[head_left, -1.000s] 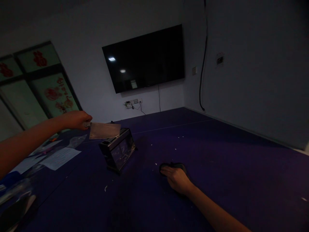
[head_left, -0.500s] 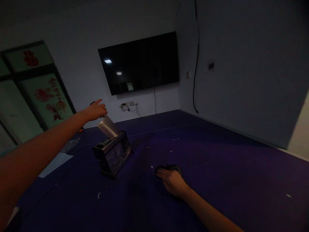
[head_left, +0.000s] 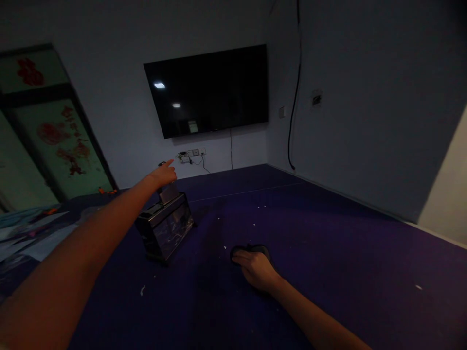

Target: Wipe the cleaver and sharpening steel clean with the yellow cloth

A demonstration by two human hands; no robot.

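My left hand (head_left: 165, 175) is closed around the dark handle of a wide-bladed knife, like a cleaver, with the index finger stretched out. Below that hand, the flat blade (head_left: 169, 193) stands partly inside the top of a black, box-shaped knife block (head_left: 171, 228) with shiny sides. To the right, my right hand (head_left: 257, 270) rests low on the purple surface, its fingers curled over a black object with rounded loops (head_left: 261, 250). Most of this object is hidden under the palm, and I cannot make out its kind.
White scraps (head_left: 142, 290) are scattered over the purple surface (head_left: 310, 243). At the left lie papers and clear plastic (head_left: 51, 243), with orange things (head_left: 107, 191) behind them. A television (head_left: 211, 92) hangs on the far wall above sockets (head_left: 193, 153); a black cable (head_left: 295, 97) runs down the corner.
My left hand has moved right and down, and the blade has sunk deeper into the block. My right hand stays on the black object. The view has shifted slightly.
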